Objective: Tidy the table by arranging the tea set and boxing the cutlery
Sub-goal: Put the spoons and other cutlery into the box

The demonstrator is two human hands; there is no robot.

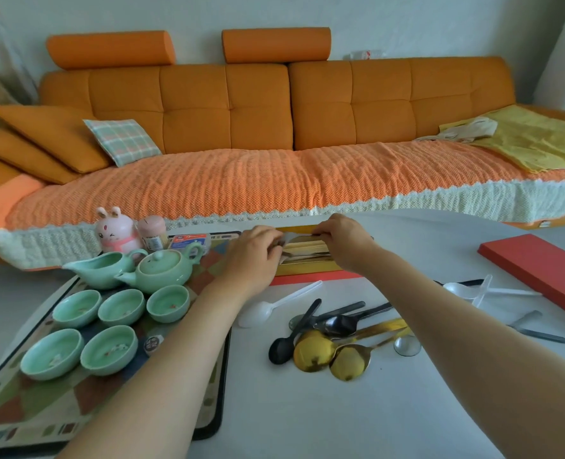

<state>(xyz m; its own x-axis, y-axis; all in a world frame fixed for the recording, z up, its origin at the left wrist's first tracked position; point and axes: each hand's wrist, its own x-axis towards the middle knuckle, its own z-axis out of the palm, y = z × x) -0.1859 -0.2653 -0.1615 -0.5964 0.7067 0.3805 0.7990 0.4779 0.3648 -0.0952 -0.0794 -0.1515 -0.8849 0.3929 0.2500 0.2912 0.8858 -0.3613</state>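
At the far middle of the white table, both hands are busy inside the open cutlery box, a long red tray with a gold lining that lies crosswise just beyond the loose cutlery. The left hand has its fingers curled in around what looks like the silvery end of a utensil at the box's left side; the right hand pinches with fingertips drawn close at the far edge of the gold insert, though exactly what it grips I cannot tell. The step in hand appears to be seating pieces into the box's slots. To do it well, each piece should lie flat and parallel to the long side, handles one way, so that later pieces fit. Near the right forearm the pile of spoons, black, steel and gold, waits unboxed, with white plastic spoons beside it and more at the right. The red lid lies well apart at the far right, so closing comes last. On the patterned tray at the left, the teapot, pitcher and five cups already sit grouped; the reaching left forearm should keep clear of them.
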